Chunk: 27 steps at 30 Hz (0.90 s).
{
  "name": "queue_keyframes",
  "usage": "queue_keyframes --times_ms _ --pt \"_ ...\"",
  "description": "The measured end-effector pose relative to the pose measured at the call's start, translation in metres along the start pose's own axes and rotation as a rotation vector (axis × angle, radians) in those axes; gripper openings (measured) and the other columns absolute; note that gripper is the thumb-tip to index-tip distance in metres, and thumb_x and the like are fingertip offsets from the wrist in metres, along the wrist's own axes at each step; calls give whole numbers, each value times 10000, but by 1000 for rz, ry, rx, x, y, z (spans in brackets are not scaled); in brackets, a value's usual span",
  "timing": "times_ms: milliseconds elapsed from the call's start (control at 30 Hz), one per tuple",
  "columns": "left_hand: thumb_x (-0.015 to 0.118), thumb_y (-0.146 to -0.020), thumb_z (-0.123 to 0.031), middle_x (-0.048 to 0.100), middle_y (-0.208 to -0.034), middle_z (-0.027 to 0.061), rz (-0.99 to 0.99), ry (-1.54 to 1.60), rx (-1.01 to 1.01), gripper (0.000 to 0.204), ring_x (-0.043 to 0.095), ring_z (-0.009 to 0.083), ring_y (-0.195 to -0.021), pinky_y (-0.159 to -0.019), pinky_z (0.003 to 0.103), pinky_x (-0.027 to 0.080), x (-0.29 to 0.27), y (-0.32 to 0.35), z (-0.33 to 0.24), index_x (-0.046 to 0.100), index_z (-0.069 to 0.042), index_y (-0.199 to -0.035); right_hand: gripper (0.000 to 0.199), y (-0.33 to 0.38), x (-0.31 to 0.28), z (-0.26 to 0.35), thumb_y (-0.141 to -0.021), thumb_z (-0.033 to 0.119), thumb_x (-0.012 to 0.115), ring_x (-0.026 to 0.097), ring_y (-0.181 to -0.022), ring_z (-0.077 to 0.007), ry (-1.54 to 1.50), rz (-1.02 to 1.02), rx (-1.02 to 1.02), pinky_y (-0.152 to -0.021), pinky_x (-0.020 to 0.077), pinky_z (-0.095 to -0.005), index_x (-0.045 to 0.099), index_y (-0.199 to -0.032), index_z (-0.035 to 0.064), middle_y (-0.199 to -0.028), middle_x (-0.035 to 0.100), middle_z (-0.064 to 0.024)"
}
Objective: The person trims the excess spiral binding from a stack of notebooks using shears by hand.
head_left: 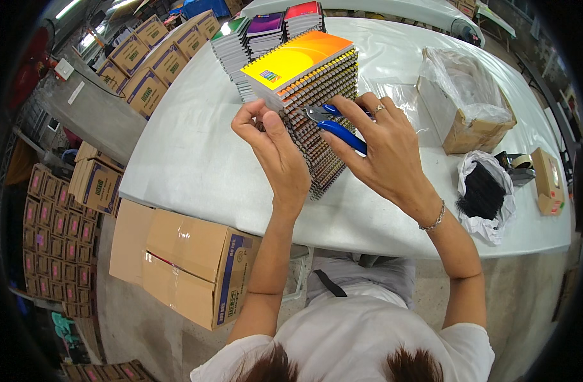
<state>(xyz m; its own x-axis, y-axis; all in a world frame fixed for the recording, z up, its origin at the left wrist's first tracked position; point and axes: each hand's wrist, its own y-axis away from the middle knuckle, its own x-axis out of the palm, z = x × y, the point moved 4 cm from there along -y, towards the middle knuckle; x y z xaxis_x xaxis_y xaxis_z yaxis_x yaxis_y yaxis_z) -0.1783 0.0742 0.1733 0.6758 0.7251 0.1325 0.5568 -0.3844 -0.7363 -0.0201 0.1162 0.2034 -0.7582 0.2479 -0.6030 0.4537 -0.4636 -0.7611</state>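
Here, over a pale table (196, 149) beside stacked cartons (147, 93), right fingers (351, 116) clasp blue-handled cutters (344, 136); left fingers (245, 121) curl, grip unclear.

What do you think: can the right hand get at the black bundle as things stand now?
Probably yes: the black bundle lies uncovered in open white wrapping, and nothing seems to stand between. But the right hand holds blue-handled cutters, so its fingers may need freeing first.
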Motion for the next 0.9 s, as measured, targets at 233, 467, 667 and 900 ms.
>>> queue_keyframes --times_ms 233,467,667,900 --pt "405 -1130 -276 452 -1134 133 64 -89 40 304 457 212 -1040 -966 388 392 -1 7 5 414 11 -1228 390 -3 1 6 -903 394 751 614 -866 -282 23 -20 -57 -744 490 -406 703 -1163 108 -988 653 -99" --pt "384 -1141 -314 469 -1159 143 99 -156 4 324 475 205 -1064 -985 363 393 -2 12 8 430 5 -1178 313 2 10 0 -932 400 735 679 -647 -266 -110 37 -4 -544 536 -378 670 -1025 108 -789 656 -70" --pt "368 -1144 -313 436 -1176 105 -47 -3 -10 351 422 177 -1067 -1017 356 356 1 9 3 389 5 -1292 376 6 0 3 -920 400 743 650 -794 -264 27 49 3 -687 519 -396 691 -1152 109 -950 672 -87" --pt "363 -1147 -293 436 -1205 96 71 -38 -29 332 432 147 -1081 -1012 330 364 -2 17 10 382 -12 -1323 458 5 4 -1 -897 405 754 605 -922 -286 24 12 -19 -800 471 -419 689 -1237 103 -1022 644 -113"
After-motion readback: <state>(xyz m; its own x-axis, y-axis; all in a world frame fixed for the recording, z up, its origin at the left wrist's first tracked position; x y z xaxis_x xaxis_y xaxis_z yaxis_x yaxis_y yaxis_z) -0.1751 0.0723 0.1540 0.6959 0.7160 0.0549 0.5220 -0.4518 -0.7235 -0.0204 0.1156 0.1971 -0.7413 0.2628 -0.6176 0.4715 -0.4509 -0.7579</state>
